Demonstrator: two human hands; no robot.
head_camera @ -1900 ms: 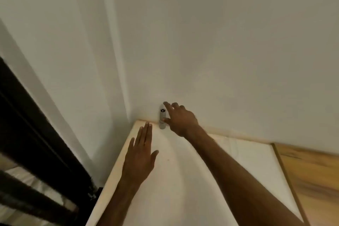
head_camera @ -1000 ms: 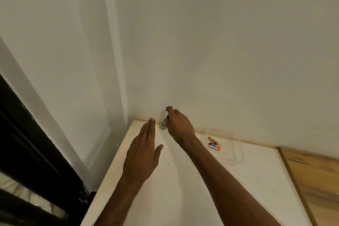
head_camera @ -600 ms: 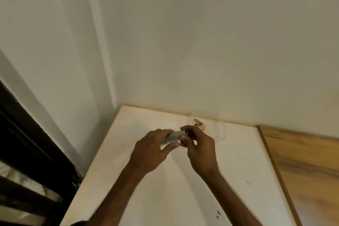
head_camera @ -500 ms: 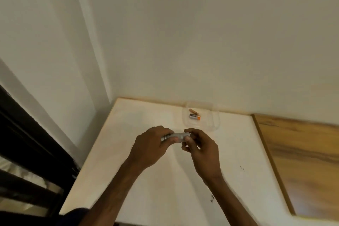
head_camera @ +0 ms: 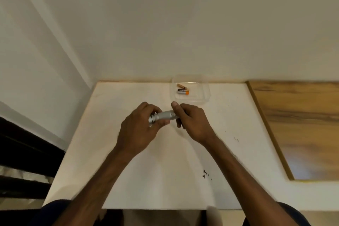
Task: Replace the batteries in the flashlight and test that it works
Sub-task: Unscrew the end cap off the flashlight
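Both hands are on the flashlight (head_camera: 163, 116), holding it up over the middle of the white counter (head_camera: 113, 170), lying roughly sideways. The left hand (head_camera: 136, 130) has its fingers curled around the head end, and the right hand (head_camera: 192, 120) is wrapped around the tail end with its thumb sticking up over the barrel. So both are closed on it, with only the silver middle bit showing between them. Back by the far edge of the counter, against the wall, there's a clear tray (head_camera: 205, 93) with two batteries (head_camera: 183, 90) lying in it, one with an orange end. A few dark specks (head_camera: 204, 173) sit on the counter toward the near right. Wood-grain surface (head_camera: 297, 124) butts up against the right edge.
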